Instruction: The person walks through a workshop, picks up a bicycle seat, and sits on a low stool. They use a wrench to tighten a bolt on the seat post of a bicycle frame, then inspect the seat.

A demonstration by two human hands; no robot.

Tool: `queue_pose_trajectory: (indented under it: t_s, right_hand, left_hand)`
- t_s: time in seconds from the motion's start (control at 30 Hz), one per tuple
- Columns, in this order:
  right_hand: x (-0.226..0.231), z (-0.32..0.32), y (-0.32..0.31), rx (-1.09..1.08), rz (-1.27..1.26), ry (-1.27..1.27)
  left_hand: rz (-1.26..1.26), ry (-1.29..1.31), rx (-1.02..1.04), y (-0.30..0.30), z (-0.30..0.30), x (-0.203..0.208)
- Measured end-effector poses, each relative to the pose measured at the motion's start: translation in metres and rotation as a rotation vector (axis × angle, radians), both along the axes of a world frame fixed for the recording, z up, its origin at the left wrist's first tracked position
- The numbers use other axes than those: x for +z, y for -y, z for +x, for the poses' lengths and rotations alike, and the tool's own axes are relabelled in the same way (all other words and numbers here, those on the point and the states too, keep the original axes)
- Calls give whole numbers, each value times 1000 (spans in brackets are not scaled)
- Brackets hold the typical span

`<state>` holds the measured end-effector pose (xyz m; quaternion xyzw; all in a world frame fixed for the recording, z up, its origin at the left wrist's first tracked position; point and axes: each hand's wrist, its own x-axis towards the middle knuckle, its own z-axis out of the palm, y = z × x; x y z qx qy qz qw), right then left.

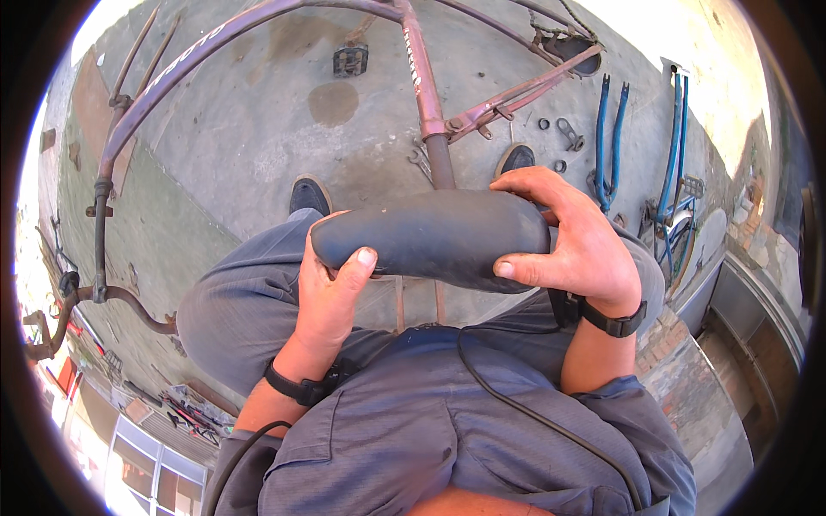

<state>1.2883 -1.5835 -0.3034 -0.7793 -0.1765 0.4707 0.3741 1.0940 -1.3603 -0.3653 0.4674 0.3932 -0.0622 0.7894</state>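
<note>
A black bicycle saddle (430,236) lies crosswise above my knees. My left hand (329,288) grips its left end, with the thumb on top and the other fingers mostly hidden underneath. Around the wider right end closes my right hand (578,245), its thumb pressed on the near edge and its fingers over the far side. A seat post (440,163) runs from the purple bicycle frame (419,77) down behind the saddle. Whether the two are joined underneath is hidden.
A rusty handlebar (99,294) stands at left on the frame's front end. Blue forks (609,138) and a blue frame part (680,202) lie at right. A pedal (350,60), wrenches (420,162) and small metal parts (569,133) are on the concrete floor (258,112).
</note>
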Motion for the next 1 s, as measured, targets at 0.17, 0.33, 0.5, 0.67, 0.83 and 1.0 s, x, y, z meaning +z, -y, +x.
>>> queue_pose_trajectory:
  t_s: [0.17,0.33,0.5,0.67,0.83,1.0]
  right_hand:
    - [-2,-5,4,-39,21,-15]
    - [-4,-9,10,-54,43,1]
    - [-4,-15,12,-143,111,48]
    - [-1,-18,18,-234,84,-42]
    - [-2,-19,25,-307,111,-37]
    - [-4,-24,33,-315,135,-17]
  left_hand:
    - [29,-7,-15,1,0,-1]
    - [-7,7,31,3,0,0]
    - [16,3,33,5,0,0]
    - [27,-18,42,7,-2,1]
    - [18,-26,50,7,-2,-1]
    - [69,-21,38,11,-3,-3]
